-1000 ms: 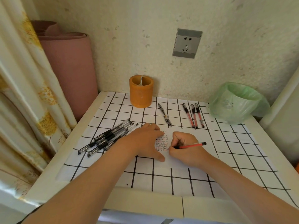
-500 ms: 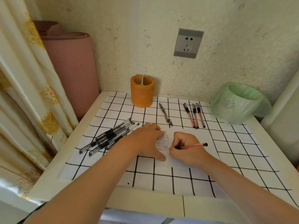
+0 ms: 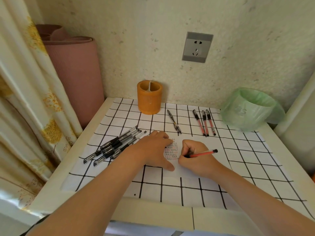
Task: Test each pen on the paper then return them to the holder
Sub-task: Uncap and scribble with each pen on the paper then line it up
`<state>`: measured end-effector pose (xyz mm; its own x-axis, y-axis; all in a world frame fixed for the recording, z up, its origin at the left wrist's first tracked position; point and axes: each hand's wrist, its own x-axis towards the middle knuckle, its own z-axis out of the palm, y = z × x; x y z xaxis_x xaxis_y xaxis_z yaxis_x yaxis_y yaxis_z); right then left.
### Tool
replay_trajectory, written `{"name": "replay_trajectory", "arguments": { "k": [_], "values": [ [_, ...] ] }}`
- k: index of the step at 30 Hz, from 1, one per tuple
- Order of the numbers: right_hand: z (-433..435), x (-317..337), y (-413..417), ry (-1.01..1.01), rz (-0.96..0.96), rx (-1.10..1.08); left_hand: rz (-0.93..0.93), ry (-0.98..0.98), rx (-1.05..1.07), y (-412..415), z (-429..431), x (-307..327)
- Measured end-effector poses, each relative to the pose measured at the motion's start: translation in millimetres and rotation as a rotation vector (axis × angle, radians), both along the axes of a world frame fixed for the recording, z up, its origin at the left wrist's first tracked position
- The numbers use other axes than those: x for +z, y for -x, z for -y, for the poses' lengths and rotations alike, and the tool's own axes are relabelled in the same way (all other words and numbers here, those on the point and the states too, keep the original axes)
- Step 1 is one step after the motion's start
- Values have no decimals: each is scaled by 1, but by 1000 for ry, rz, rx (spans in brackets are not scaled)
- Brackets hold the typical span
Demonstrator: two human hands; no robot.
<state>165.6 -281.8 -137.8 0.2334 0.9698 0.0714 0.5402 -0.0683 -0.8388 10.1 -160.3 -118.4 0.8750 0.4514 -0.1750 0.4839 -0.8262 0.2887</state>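
My right hand (image 3: 196,157) grips a red pen (image 3: 203,153) with its tip down on the white paper (image 3: 196,138), beside rows of small written marks (image 3: 171,151). My left hand (image 3: 153,149) lies flat on the paper's left part, fingers straight. Several black pens (image 3: 115,145) lie in a bunch to the left. One dark pen (image 3: 174,121) lies alone behind the paper. Three red pens (image 3: 204,122) lie side by side to its right. The orange holder (image 3: 149,99) stands at the back by the wall, with only a thin white divider visible inside.
A checked cloth (image 3: 247,160) covers the small white table (image 3: 51,189). A bin lined with a green bag (image 3: 248,109) stands at the back right. A pink rolled mat (image 3: 75,74) and a curtain (image 3: 22,103) are to the left. A wall socket (image 3: 197,47) is above.
Both hands stay in place; the right hand with the red pen shifts only slightly over the marks. The view has tipped a little.
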Motion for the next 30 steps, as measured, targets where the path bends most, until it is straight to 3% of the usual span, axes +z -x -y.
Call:
{"name": "replay_trajectory", "arguments": {
  "k": [26, 30],
  "values": [
    [1, 4, 2, 38, -12, 50, -26, -1, -1, -1, 0, 1],
    [1, 2, -1, 1, -141, -35, -29, -8, -5, -1, 0, 1]
  ]
}}
